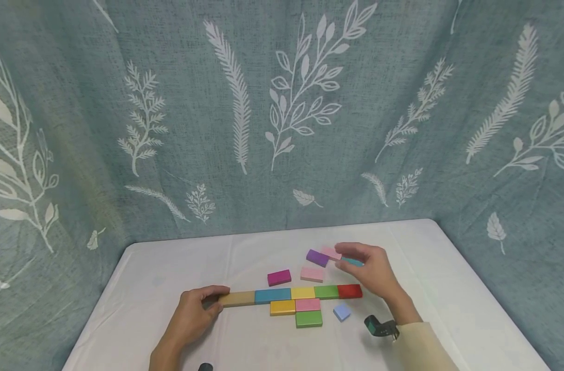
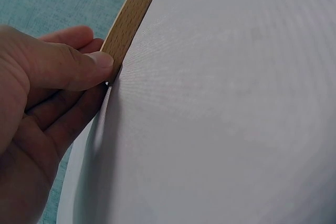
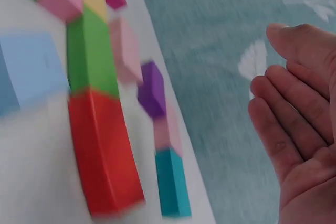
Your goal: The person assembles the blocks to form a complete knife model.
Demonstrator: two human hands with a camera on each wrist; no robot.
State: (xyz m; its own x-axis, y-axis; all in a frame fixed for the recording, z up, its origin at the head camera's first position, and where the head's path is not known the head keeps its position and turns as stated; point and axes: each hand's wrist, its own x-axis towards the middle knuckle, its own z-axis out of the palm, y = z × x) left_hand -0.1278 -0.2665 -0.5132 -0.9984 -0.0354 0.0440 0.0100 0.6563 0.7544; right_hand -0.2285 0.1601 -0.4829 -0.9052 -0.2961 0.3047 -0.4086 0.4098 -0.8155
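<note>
My left hand point(image 1: 196, 315) pinches the left end of a tan wooden block point(image 1: 237, 299) between thumb and fingers; the left wrist view shows this grip on the block point(image 2: 128, 24) closely. From that block a row runs right: a blue block point(image 1: 272, 296), a yellow block point(image 1: 302, 292), a green block point(image 1: 326, 292) and a red block point(image 1: 350, 291). Over the far right of the table hovers my right hand point(image 1: 367, 268), fingers loosely bent and holding nothing. Partly behind it lies a teal block point(image 1: 353, 262), which shows whole in the right wrist view.
Below the row sit an orange-yellow block point(image 1: 282, 308), a pink block point(image 1: 307, 305) and a second green block point(image 1: 308, 319). A light blue block point(image 1: 342, 312) lies apart. Behind the row are magenta point(image 1: 279, 277), pink point(image 1: 312, 274) and purple point(image 1: 317, 257) blocks. A patterned curtain point(image 1: 263, 206) borders the table.
</note>
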